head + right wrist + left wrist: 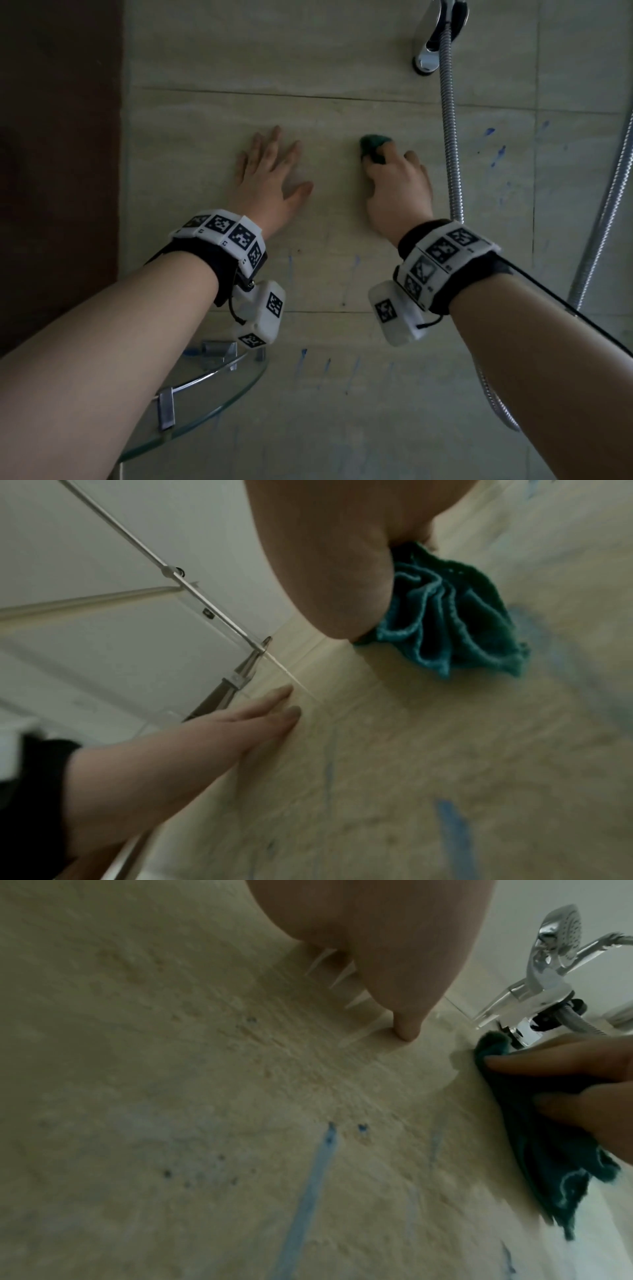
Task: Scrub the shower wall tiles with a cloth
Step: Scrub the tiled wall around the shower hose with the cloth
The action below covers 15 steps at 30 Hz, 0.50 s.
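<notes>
Beige wall tiles (329, 212) fill the head view, streaked with blue marks (493, 150) at the right and lower down. My right hand (394, 185) grips a bunched teal cloth (371, 145) and holds it against the tile. The cloth (445, 620) bulges out under the palm in the right wrist view, and the same cloth (534, 1123) shows at the right of the left wrist view. My left hand (270, 171) lies flat on the wall to the left of the cloth, fingers spread and straight. A blue streak (308, 1191) runs down the tile below it.
A chrome tap (431, 37) sits at the top right with a metal shower hose (452, 137) hanging just right of my right hand. A glass corner shelf (191, 404) juts out at the lower left. A dark brown panel (58, 171) borders the tiles on the left.
</notes>
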Available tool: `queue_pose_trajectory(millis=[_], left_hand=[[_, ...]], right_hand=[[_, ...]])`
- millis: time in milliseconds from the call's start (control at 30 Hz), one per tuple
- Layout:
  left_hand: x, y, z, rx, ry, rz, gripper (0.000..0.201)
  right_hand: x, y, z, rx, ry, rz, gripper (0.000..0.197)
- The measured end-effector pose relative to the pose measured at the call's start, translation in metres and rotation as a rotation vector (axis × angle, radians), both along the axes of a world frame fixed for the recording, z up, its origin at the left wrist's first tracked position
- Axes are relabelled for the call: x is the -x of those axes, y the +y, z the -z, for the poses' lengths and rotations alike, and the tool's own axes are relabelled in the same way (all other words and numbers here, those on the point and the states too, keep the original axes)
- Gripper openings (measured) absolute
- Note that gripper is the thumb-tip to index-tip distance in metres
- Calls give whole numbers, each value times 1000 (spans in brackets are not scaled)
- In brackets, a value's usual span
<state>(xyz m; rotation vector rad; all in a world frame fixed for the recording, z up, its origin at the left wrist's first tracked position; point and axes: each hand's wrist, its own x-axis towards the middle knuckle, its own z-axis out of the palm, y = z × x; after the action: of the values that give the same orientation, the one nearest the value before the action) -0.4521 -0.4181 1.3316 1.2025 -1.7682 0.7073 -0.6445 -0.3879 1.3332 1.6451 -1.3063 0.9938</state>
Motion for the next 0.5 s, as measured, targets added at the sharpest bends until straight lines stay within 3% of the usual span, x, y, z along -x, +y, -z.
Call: queue_pose_trajectory(millis=[133,200,267,400,500], left_hand=[[-10,2,0,16,0,38,58],[-12,3,1,5,-5,23,58],[-13,5,2,-2,-15,13,58],[-19,6,5,5,-38,7,58],[-28,5,13,5,-35,-33,60]], right_hand=[[-25,-7,35,82,329,-129,25],[-23,-10,58,26,537,-212,36],[-14,-13,61,6,615,-155,45],[-8,0,28,-33,268,-48,38],[-19,-5,39,3,132,-75,32]])
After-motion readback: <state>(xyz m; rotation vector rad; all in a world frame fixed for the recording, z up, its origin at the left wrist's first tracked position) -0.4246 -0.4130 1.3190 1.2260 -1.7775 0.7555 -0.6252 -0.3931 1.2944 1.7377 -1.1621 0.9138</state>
